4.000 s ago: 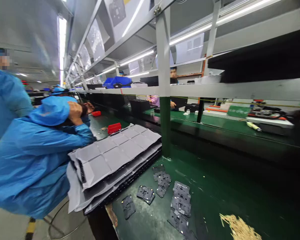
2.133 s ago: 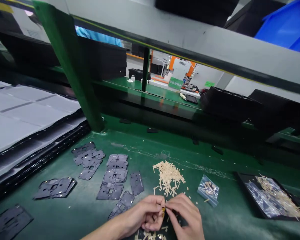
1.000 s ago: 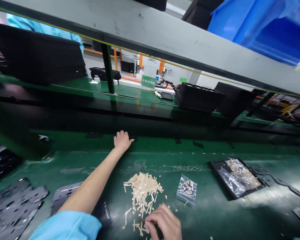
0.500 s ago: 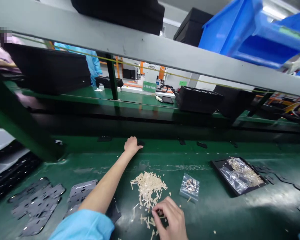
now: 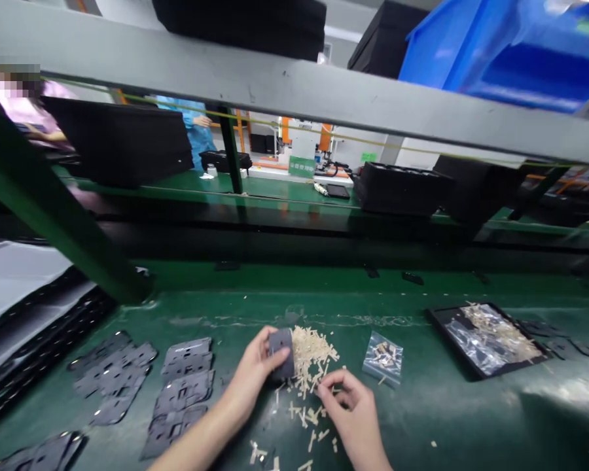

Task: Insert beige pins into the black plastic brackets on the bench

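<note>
My left hand (image 5: pixel 261 366) grips a dark grey flat plate with rounded corners (image 5: pixel 281 347), thumb across its face, just left of a pile of small cream strips (image 5: pixel 313 353). Beside the near right edge of that pile, my right hand (image 5: pixel 348 402) has thumb and index finger pinched together; whatever is between the tips is too small to make out. Loose strips lie scattered below the pile. Similar dark plates lie in a stack of overlapping pieces (image 5: pixel 181 392) left of my left forearm, with another group (image 5: pixel 115 379) farther left.
A clear zip bag of small pieces (image 5: pixel 383 358) lies right of the pile. Farther right is a black tray (image 5: pixel 454 347) holding strips and plastic film. A green post (image 5: pixel 88 229) rises at left, and a grey shelf beam (image 5: pixel 275 72) crosses overhead. Two people are beyond the bench.
My left hand has come back from the bench's far edge toward the pile and now holds a dark plate. My right hand stays near the strips, still pinched. The view has shifted slightly left.
</note>
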A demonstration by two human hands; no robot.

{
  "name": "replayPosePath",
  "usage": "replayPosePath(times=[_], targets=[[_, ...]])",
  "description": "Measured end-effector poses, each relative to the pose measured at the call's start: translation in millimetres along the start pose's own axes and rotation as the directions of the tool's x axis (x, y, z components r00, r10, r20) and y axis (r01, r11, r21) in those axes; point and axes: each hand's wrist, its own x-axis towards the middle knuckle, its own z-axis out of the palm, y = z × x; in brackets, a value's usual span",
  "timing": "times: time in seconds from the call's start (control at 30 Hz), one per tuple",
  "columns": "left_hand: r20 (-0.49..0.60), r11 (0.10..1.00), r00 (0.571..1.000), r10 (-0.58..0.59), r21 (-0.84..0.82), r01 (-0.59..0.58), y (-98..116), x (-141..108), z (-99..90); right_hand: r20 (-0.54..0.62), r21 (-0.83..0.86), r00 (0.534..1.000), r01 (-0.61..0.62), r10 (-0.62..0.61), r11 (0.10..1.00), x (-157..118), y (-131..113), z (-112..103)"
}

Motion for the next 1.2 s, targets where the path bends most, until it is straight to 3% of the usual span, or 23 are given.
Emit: replayPosePath(times=[0.07,0.2,0.37,0.5,0.67,1.2], targets=[[0.086,0.962,0.992,-0.090,-0.250,0.109,-5,-39,7.6,0.034,0.085,0.993,-0.112,0.110,0.990,-1,3,1],[0.107,0.928,0.985,-0.136,-0.335,0.164,-7,-73,19.0,0.135,0.147,0.968,-0.229,0.209,0.962,-7,0,4],[0.161,0.951,0.981,-0.108,-0.270,0.149,-8,-78,23.8,0.171,0.033,0.966,-0.201,0.192,0.979,-13,-13,3],[0.137,0.973,0.981,-0.136,-0.168,0.159,-8,-83,24.1,0.141,-0.035,0.982,-0.119,0.123,0.992,-13,-19,2],[0.106,0.986,0.984,-0.147,-0.065,0.154,-8,-86,24.6,0.153,-0.048,0.981,-0.117,0.123,0.992,-13,-19,4],[0.126,0.987,0.983,-0.136,-0.072,0.146,0,-87,22.6,0.205,-0.018,0.962,-0.181,0.181,0.983,-12,-22,3]])
